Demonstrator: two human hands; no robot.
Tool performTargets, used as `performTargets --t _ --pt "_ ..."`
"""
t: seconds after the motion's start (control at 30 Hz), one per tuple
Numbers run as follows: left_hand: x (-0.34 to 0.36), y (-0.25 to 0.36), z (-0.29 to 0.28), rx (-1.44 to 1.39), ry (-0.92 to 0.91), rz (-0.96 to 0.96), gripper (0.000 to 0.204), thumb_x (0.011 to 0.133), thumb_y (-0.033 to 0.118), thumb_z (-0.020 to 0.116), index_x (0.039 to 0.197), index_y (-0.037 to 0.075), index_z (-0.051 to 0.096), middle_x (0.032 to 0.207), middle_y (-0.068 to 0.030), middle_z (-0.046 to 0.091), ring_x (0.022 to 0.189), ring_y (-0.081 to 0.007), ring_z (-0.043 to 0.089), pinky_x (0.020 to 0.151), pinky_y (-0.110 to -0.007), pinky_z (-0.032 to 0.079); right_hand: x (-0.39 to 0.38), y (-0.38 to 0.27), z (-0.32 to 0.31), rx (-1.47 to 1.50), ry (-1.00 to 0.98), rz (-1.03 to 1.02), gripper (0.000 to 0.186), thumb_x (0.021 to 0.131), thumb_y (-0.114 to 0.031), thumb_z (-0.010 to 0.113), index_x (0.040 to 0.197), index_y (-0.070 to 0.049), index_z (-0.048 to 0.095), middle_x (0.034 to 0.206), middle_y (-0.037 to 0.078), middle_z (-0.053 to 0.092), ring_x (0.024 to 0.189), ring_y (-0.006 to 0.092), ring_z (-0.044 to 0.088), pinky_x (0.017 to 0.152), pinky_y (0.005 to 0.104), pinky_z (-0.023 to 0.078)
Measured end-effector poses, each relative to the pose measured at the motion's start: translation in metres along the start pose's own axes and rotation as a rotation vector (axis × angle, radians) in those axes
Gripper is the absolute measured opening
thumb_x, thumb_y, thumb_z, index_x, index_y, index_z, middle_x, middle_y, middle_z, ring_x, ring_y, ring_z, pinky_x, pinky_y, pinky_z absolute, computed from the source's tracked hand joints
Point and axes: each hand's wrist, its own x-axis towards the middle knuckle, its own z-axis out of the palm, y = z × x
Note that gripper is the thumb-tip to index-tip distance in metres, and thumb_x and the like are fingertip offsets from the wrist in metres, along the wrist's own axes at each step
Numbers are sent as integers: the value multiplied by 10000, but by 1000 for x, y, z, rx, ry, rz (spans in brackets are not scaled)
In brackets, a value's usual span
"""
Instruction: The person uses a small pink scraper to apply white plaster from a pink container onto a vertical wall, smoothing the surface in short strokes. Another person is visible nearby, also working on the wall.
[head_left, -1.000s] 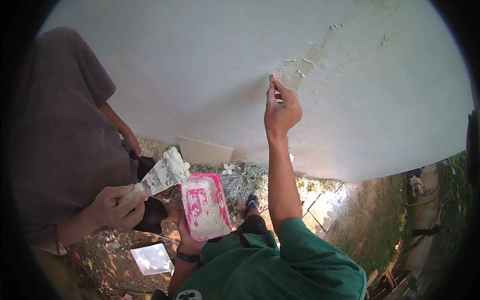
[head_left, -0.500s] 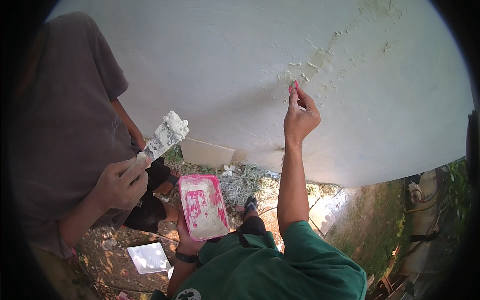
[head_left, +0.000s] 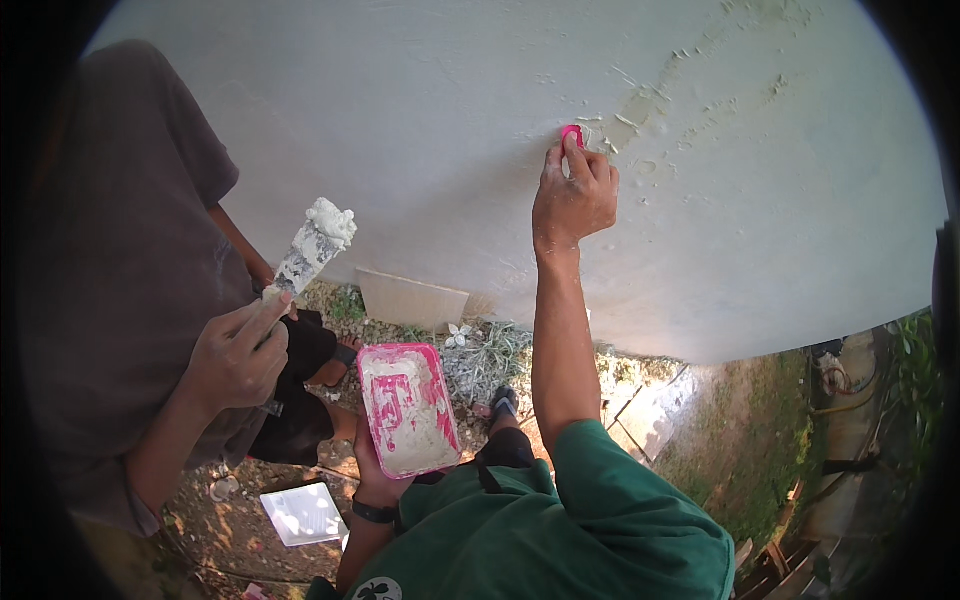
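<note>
Against the pale wall (head_left: 420,110), my right hand (head_left: 577,200) pinches a small pink scraper (head_left: 572,131) with its edge on the surface. Ridges and smears of wet putty (head_left: 636,110) run up and to the right from there. Low at my waist, my left hand (head_left: 371,472) grips a pink rectangular tray (head_left: 450,410) from its left side. Whitish putty coats the tray's inside, with pink showing through; the fingers beneath it are hidden. To my left, a co-worker's hand (head_left: 235,360) holds up a putty knife (head_left: 305,255) loaded with a lump of putty (head_left: 331,224).
A person in a dark shirt (head_left: 130,270) stands close on my left. A board (head_left: 412,299) leans at the wall's foot near dry plants (head_left: 485,360). On the ground lies a white tray-like piece (head_left: 304,513). Grass (head_left: 740,440) and pipes (head_left: 845,410) are at the right.
My right hand has moved up and left along the wall with the scraper, turning so more of its pink face shows. The co-worker's putty knife has shifted slightly left and up.
</note>
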Motion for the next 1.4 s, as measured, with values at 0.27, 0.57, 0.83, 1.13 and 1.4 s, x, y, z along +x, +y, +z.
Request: performTargets --t 0.27,0.57,0.83,1.13,1.4 --pt "-2 -10 -5 289 50 102 712 1086 656 430 1557 127 503 1507 -119 605 1369 -337 598 1145 -559 482 -4 25 -36 92 -77 -25 161 847 -160 891 987 -237 870 877 -46 759 763 150 675 623 315 521" --pt "7 -27 -22 123 -4 53 686 1101 633 419 1555 125 503 1494 -119 612 1353 -322 609 1131 -545 496 41 70 -34 -35 31 -554 383 786 -130 914 1106 -326 837 994 -121 755 828 169 631 591 275 514" --pt "11 -39 -25 -99 112 3 653 1123 597 398 1539 105 509 1479 -118 621 1332 -304 625 1134 -512 500 25 91 -11 -61 -21 -580 400 792 -132 903 1123 -342 826 974 -135 736 805 179 630 556 296 507" --pt "12 -37 -29 -21 63 41 662 1114 618 404 1529 114 518 1454 -103 640 1320 -308 630 1113 -524 508 -6 101 -14 -89 -132 -557 363 815 -117 859 1113 -322 822 981 -121 733 835 174 642 592 310 524" --pt "23 -59 -31 -12 59 32 676 1099 623 448 1546 119 504 1486 -111 614 1342 -321 611 1135 -540 485 -13 116 -41 -21 -274 -471 276 885 -121 821 1110 -280 829 1007 -99 747 837 170 640 609 316 527"
